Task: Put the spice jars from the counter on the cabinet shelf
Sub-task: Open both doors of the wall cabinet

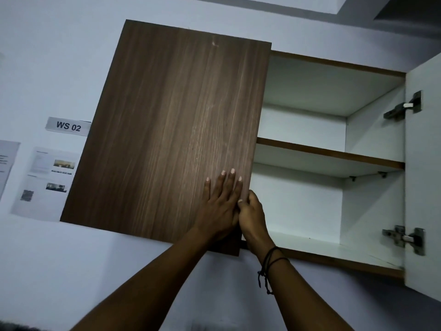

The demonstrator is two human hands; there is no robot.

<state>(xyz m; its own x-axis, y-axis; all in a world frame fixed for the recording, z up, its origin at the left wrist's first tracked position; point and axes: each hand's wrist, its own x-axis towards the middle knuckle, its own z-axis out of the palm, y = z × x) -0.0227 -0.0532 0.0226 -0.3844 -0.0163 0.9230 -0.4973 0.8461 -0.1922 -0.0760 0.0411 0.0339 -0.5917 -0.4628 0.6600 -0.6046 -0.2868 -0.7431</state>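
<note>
The cabinet (329, 149) fills the centre and right of the frame, hung on a pale wall (59, 56). Its right door (423, 175) is swung fully open at the right edge, white inside, with two metal hinges (403, 106). The white interior shows two compartments divided by a shelf (331, 152) with a brown front edge; nothing can be seen in the visible part of either. The left half stays hidden behind the left door (171, 130), a dark wood-grain panel at centre frame.

No spice jars appear anywhere in view, and the counter is out of frame.

The left hand (220, 209) lies flat on the left door's lower right area, fingers spread and straight, gripping nothing. The right hand (253, 216), with dark bands (270, 261) at the wrist, curls its fingers round that door's right edge, just beside the left hand.

At the left, a "WS 02" label (68, 126) and printed sheets (45, 182) are on the wall.
</note>
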